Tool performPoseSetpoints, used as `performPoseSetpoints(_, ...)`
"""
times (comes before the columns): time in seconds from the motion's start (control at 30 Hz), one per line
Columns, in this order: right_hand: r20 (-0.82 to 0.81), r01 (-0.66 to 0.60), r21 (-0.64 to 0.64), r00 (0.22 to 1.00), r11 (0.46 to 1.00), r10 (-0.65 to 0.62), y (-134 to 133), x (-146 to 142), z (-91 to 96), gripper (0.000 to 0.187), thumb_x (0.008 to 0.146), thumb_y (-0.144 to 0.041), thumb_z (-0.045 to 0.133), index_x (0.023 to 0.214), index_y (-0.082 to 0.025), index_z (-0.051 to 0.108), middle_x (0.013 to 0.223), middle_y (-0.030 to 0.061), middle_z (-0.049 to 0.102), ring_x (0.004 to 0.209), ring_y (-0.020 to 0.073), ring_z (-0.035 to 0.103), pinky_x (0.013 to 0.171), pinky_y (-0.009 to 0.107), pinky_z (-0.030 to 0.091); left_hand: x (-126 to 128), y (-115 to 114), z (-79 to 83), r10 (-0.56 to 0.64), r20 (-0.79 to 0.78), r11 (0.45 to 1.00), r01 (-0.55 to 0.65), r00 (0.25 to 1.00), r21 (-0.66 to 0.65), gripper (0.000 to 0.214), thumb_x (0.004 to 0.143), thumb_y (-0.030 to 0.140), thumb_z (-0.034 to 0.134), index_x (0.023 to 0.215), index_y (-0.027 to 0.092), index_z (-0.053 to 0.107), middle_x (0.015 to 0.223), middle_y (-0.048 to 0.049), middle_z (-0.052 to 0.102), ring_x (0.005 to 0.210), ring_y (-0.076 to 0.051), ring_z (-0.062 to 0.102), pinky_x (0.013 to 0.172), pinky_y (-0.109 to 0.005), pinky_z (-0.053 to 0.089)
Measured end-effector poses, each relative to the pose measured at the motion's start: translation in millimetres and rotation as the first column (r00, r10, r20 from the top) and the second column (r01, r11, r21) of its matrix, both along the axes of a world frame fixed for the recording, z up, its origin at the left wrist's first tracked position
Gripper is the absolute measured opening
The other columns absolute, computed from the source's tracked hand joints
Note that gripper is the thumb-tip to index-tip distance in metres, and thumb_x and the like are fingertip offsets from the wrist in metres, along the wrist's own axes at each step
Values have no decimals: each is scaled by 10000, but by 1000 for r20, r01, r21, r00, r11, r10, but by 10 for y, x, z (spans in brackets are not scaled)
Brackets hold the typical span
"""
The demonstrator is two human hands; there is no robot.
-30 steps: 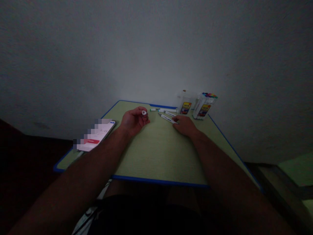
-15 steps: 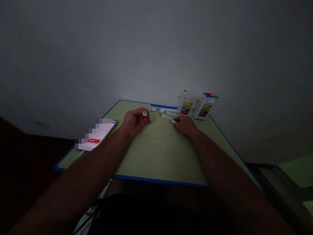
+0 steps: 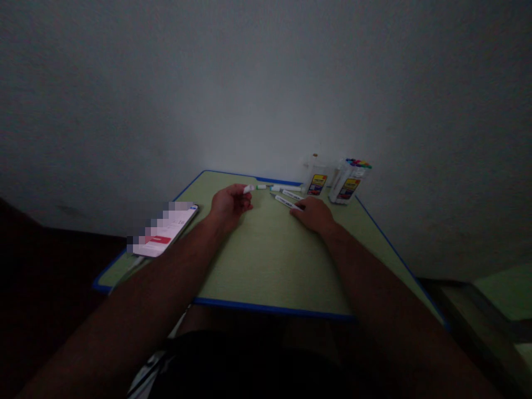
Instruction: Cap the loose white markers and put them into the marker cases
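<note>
My left hand (image 3: 233,202) pinches a white marker cap (image 3: 248,189) between thumb and fingers, just above the table. My right hand (image 3: 313,213) is closed on the rear end of a white marker (image 3: 286,201), whose dark bare tip points to the left. Behind it a second white marker (image 3: 292,194) lies close by, its rear near my right fingers. Farther back rest a green-banded cap (image 3: 261,187) and a white marker with a blue band (image 3: 286,188).
Two clear marker cases stand at the back right: one nearly bare case (image 3: 318,180) and one case full of coloured markers (image 3: 347,183). A lit phone (image 3: 166,230) lies at the left of the blue-edged table (image 3: 266,260). A wall rises behind.
My left hand has turned the cap from end-on to sideways, so that it now points right toward the markers. The right hand has shifted slightly left with its marker.
</note>
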State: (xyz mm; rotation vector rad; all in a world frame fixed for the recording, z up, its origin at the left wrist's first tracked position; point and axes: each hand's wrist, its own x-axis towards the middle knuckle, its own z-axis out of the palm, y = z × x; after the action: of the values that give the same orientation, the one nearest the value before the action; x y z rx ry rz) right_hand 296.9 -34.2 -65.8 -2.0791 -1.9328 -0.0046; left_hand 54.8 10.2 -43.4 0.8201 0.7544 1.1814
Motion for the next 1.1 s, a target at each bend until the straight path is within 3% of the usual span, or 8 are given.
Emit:
performPoseSetpoints(0.33, -26, -16, -4, 1000, 1000, 16, 6, 19, 1, 303, 865, -428, 617, 1048, -244, 773, 1066, 65, 738, 948, 215, 654, 795, 300, 474, 30, 15, -42, 77, -70, 997, -78, 995, -2, 93, 642, 147, 580, 707, 140, 646, 590, -11, 582, 464, -101, 478, 477, -246, 446)
performPoseSetpoints(0.67, -50, 28, 14, 998, 1000, -27, 15, -10, -1, 236, 883, -346, 585, 941, -181, 743, 1006, 92, 731, 934, 210, 645, 835, 309, 463, 31, 34, -68, 108, -103, 994, -108, 989, 9, 75, 644, 181, 598, 687, 149, 650, 568, -1, 552, 463, -102, 456, 466, -246, 423)
performPoseSetpoints(0.93, -336, 32, 184, 941, 982, 33, 24, -71, 92, 150, 841, -277, 634, 882, -157, 714, 857, 54, 728, 755, 150, 629, 727, 273, 471, 13, 54, -71, 135, -98, 991, -136, 986, -6, 71, 658, 175, 599, 696, 139, 647, 566, 4, 548, 453, -96, 450, 449, -242, 421)
performPoseSetpoints(1.03, -449, 17, 256, 887, 966, 104, 24, -94, 108, 142, 812, -284, 658, 837, -151, 701, 779, 45, 710, 691, 145, 614, 687, 283, 478, 13, 51, -71, 136, -100, 991, -136, 986, 3, 68, 651, 181, 603, 687, 141, 645, 553, 5, 542, 451, -96, 447, 442, -235, 418)
performPoseSetpoints(1.1, -570, 10, 255, 809, 967, 142, 19, -108, 107, 155, 797, -305, 679, 811, -150, 681, 728, 37, 689, 630, 133, 593, 632, 279, 478, 14, 42, -67, 137, -100, 991, -137, 986, 5, 65, 644, 179, 606, 680, 139, 642, 549, 7, 537, 450, -95, 444, 441, -232, 416)
